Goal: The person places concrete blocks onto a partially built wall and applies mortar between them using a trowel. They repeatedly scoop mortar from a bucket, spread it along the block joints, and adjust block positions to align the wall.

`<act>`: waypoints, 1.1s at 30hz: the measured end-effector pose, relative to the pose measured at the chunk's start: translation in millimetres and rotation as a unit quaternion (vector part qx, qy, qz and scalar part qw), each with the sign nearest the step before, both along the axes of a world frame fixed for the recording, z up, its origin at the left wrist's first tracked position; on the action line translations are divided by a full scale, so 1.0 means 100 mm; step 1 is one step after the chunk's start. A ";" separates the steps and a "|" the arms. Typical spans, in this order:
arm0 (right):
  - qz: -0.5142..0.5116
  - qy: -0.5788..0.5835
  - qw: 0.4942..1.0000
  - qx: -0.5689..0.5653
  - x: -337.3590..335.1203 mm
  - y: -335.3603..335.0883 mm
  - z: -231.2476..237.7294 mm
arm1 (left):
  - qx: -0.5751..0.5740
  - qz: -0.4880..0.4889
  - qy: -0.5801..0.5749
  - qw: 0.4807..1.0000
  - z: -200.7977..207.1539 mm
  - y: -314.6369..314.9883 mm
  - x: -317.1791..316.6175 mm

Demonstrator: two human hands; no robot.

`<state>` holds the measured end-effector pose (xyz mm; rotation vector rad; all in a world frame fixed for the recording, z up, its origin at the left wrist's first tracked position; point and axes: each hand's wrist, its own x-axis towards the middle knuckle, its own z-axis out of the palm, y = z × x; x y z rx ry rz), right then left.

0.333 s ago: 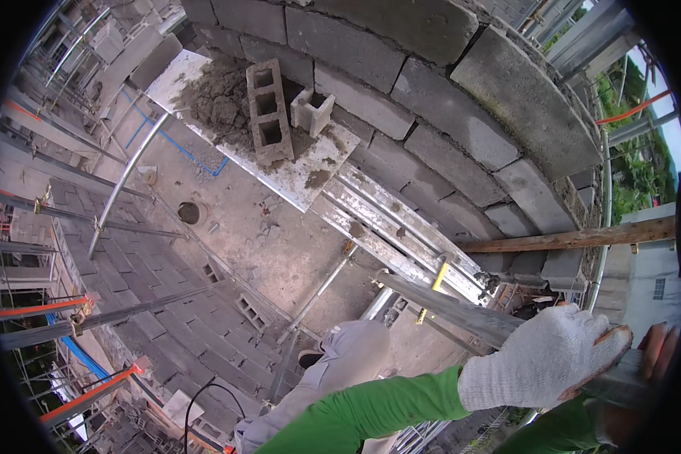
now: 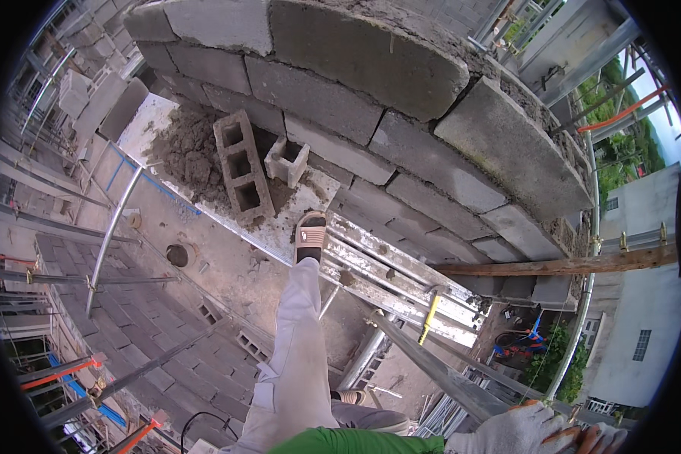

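Block wall (image 2: pixel 401 129) at 1 o'clock, wooden beam (image 2: pixel 575 263) across 3. Mortar (image 2: pixel 189 147) and hollow block (image 2: pixel 251 195) at 10; sandalled foot (image 2: pixel 310 227) at centre, covering the board (image 2: pixel 318 188) corner. Pole (image 2: pixel 439 368) toward 5: straight, dull grey metal. Left hand (image 2: pixel 495 434) seems curled round its low end; right hand (image 2: pixel 601 439), 4 o'clock, cut off, can't tell grip.

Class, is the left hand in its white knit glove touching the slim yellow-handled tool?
Apart. The head view shows a visible gap between the white-gloved left hand at the lower edge and the slim yellow-handled tool.
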<state>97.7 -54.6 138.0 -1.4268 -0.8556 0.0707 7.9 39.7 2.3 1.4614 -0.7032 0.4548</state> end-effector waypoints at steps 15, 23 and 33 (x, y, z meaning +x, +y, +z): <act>-0.215 0.362 0.817 -0.393 1.76 2.17 -1.21 | -0.246 0.291 -0.021 0.924 0.95 3.02 3.32; -0.200 0.478 0.710 -0.478 1.58 1.44 -1.38 | -0.131 0.484 0.139 0.854 0.60 3.95 3.38; -0.093 0.469 0.694 -0.538 2.11 1.45 -1.94 | 0.004 0.526 0.557 0.643 -1.11 4.33 2.29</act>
